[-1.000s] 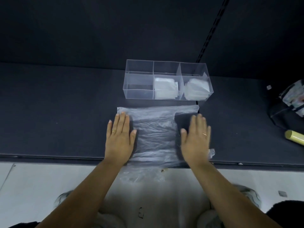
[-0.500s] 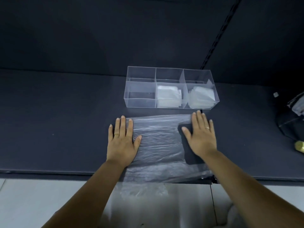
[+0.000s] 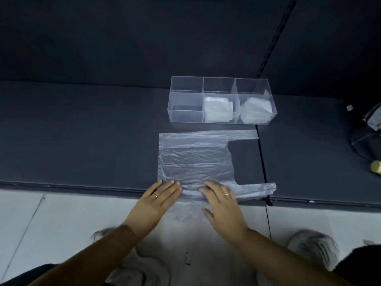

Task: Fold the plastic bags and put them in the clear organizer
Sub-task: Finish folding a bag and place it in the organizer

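Note:
A clear plastic bag (image 3: 195,159) lies flat on the dark table (image 3: 82,131), its two handles pointing right and its near edge hanging over the table's front edge. My left hand (image 3: 158,200) and my right hand (image 3: 221,201) rest side by side on that near edge, fingers spread and pressing the plastic. Behind the bag stands the clear organizer (image 3: 185,85) with three compartments. Folded bags (image 3: 217,109) fill the middle compartment, more folded bags (image 3: 255,110) fill the right one, and the left one holds nothing.
A dark bag (image 3: 365,137) and a yellow-green cylinder (image 3: 376,166) lie at the table's right end. A seam (image 3: 261,162) runs across the table beside the bag's handles. Light floor tiles (image 3: 31,223) and my lap lie below the table's front edge.
Both hands have slid from the middle of the bag back toward me to its near edge. The bag lies smoother and flatter now, with both handles showing.

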A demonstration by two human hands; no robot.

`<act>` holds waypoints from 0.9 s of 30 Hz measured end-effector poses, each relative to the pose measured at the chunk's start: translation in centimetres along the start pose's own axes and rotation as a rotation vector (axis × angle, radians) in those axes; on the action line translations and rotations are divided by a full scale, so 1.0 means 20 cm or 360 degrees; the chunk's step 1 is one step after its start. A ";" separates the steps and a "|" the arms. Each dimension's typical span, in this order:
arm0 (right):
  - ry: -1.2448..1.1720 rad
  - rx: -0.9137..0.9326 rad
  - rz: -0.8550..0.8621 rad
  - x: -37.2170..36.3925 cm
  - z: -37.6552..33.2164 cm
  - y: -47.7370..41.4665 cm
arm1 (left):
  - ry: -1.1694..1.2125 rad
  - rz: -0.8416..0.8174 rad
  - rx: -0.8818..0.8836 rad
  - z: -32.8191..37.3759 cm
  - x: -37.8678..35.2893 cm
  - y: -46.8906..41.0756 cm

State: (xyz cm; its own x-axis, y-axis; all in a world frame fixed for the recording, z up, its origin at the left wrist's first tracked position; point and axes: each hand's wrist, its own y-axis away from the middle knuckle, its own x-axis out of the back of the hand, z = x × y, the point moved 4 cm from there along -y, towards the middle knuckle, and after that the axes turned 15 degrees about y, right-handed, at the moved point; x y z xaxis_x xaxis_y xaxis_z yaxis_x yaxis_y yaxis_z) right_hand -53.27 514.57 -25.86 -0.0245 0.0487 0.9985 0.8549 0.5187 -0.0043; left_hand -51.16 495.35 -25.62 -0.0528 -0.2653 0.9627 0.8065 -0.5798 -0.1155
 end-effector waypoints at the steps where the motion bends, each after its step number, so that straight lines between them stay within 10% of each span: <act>1: -0.0059 -0.0129 0.0100 0.02 0.02 -0.01 | 0.0040 0.0104 -0.0032 0.00 0.03 -0.01; 6: -0.0135 -0.0111 0.0234 0.07 0.06 -0.03 | 0.0384 0.0313 0.0040 0.03 0.22 -0.09; 14: -0.0870 -0.0442 -0.0393 0.21 0.51 0.00 | 0.1638 0.0061 0.1260 -0.27 0.38 -0.16; 27: -0.1407 -0.1171 -0.0103 0.26 0.92 -0.24 | 0.1742 0.0391 0.1668 -0.63 0.26 -0.34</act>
State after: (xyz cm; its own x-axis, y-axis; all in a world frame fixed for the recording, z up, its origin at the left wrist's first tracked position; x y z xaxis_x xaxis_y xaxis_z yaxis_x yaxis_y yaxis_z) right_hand -67.06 527.96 -21.58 -0.1851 0.7724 0.6075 0.9272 -0.0676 0.3685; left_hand -64.29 488.17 -22.98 0.1242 -0.9613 0.2460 0.8744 0.2232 0.4309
